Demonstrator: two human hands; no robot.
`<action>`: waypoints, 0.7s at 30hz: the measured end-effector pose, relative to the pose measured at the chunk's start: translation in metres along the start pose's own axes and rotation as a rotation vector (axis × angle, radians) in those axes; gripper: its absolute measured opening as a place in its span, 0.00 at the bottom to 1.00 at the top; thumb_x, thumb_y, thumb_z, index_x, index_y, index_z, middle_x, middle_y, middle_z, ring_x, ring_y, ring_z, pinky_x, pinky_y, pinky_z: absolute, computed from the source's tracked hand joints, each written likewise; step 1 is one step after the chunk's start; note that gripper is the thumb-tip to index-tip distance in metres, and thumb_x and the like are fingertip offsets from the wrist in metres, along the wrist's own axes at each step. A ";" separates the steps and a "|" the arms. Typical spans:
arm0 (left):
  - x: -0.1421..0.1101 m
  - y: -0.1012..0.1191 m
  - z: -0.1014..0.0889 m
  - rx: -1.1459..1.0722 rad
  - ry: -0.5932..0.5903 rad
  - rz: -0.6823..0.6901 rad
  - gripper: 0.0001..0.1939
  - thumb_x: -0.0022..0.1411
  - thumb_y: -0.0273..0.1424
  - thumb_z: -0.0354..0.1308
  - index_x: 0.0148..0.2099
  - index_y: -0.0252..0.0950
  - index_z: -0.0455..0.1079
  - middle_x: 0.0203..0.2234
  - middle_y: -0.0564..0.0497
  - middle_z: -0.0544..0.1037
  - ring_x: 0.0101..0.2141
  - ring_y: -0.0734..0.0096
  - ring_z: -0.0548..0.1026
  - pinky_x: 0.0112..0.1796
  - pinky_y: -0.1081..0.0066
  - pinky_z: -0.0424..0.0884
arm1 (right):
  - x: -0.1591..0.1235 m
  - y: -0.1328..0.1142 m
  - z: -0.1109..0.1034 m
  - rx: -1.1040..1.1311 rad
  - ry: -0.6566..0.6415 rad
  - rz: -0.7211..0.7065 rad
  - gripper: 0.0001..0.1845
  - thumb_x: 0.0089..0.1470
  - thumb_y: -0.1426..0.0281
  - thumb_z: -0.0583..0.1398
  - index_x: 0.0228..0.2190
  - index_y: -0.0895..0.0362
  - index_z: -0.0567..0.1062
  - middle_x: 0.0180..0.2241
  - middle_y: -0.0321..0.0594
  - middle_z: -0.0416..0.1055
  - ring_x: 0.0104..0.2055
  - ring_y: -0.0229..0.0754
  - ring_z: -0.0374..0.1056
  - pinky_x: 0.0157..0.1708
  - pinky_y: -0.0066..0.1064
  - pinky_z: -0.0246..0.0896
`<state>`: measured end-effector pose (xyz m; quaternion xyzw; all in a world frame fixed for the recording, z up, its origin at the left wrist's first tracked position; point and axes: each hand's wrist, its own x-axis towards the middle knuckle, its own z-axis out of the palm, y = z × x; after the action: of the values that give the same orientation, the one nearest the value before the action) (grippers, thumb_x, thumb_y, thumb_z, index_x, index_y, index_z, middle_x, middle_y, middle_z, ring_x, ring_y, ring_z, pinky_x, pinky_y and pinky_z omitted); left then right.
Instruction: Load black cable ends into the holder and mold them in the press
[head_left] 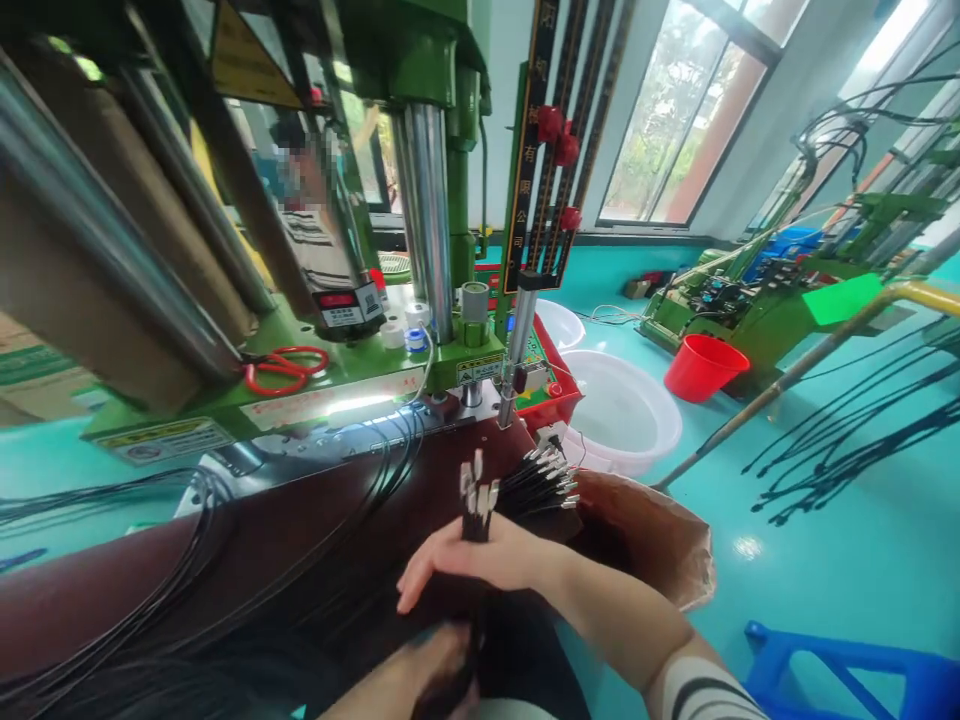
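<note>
A bundle of black cables with metal plug ends (478,495) stands upright in front of me. My right hand (499,555) is closed round it just under the plugs, with some fingers reaching out to the left. Lower down, my left hand (439,665) is blurred by motion and wraps the same cables. Beside my right hand, a second pile of black cables with metal plugs (544,480) lies on the dark red table (330,500). More loose black cables (172,650) spread over the table's left part.
Behind the table stands a green press (405,370) with red-handled scissors (285,372) on its ledge. A cardboard box (660,530), white tub (622,405), red bucket (705,367) and blue stool (847,670) are to the right. Cables hang by a yellow rail (810,370). A person (319,235) is beyond the press.
</note>
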<state>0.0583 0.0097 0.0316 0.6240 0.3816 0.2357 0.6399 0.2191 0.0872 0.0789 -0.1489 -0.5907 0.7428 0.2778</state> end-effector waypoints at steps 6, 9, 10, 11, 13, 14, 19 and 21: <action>0.039 0.014 0.029 -0.782 0.397 -0.019 0.15 0.57 0.45 0.50 0.37 0.38 0.59 0.13 0.60 0.59 0.12 0.83 0.55 0.14 0.79 0.55 | 0.018 0.022 -0.019 0.040 0.134 0.166 0.24 0.51 0.57 0.56 0.48 0.55 0.68 0.45 0.44 0.70 0.45 0.43 0.67 0.42 0.34 0.62; 0.049 0.014 0.033 -0.846 0.331 -0.045 0.14 0.58 0.43 0.50 0.35 0.37 0.60 0.10 0.63 0.55 0.10 0.86 0.46 0.12 0.80 0.44 | 0.032 -0.001 -0.040 0.053 0.225 -0.026 0.25 0.53 0.59 0.54 0.51 0.54 0.64 0.51 0.46 0.65 0.51 0.43 0.63 0.50 0.39 0.55; 0.051 0.014 0.033 -0.825 0.313 -0.044 0.13 0.58 0.42 0.50 0.34 0.36 0.60 0.11 0.62 0.57 0.10 0.86 0.48 0.12 0.79 0.45 | 0.037 -0.011 -0.045 -0.027 0.188 -0.032 0.24 0.55 0.59 0.53 0.51 0.54 0.64 0.52 0.46 0.65 0.52 0.42 0.62 0.52 0.39 0.52; 0.053 0.015 0.032 -0.808 0.305 -0.041 0.13 0.58 0.41 0.51 0.33 0.35 0.61 0.12 0.60 0.60 0.10 0.85 0.51 0.13 0.79 0.48 | 0.041 -0.020 -0.048 -0.144 0.119 -0.004 0.23 0.55 0.60 0.52 0.50 0.56 0.66 0.52 0.46 0.65 0.53 0.42 0.60 0.54 0.39 0.50; 0.057 0.018 0.028 -0.806 0.326 -0.020 0.12 0.57 0.38 0.53 0.32 0.34 0.62 0.15 0.58 0.64 0.12 0.84 0.57 0.15 0.78 0.53 | 0.046 -0.034 -0.052 -0.406 -0.065 0.111 0.24 0.57 0.60 0.50 0.49 0.60 0.67 0.51 0.48 0.65 0.54 0.42 0.59 0.55 0.38 0.47; 0.059 0.020 0.026 -0.821 0.341 -0.011 0.11 0.57 0.37 0.54 0.32 0.33 0.63 0.16 0.57 0.65 0.13 0.83 0.59 0.17 0.77 0.55 | 0.048 -0.037 -0.052 -0.518 -0.149 0.163 0.25 0.57 0.60 0.49 0.50 0.62 0.67 0.51 0.49 0.65 0.55 0.43 0.58 0.56 0.37 0.46; 0.072 0.026 0.022 -0.868 0.433 0.019 0.12 0.55 0.37 0.55 0.34 0.31 0.65 0.18 0.56 0.65 0.16 0.81 0.61 0.18 0.75 0.58 | 0.045 -0.034 -0.052 -0.688 -0.378 0.218 0.32 0.54 0.60 0.52 0.57 0.61 0.55 0.58 0.49 0.53 0.59 0.44 0.50 0.56 0.35 0.46; 0.075 0.024 0.023 -0.854 0.447 0.029 0.12 0.55 0.37 0.55 0.33 0.31 0.65 0.18 0.56 0.65 0.16 0.81 0.61 0.18 0.75 0.57 | 0.045 -0.030 -0.055 -0.622 -0.468 0.173 0.32 0.55 0.60 0.51 0.58 0.61 0.53 0.59 0.49 0.51 0.60 0.44 0.49 0.55 0.35 0.47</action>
<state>0.1252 0.0566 0.0392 0.2446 0.3703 0.5086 0.7378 0.2203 0.1612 0.0982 -0.1019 -0.8201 0.5630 0.0137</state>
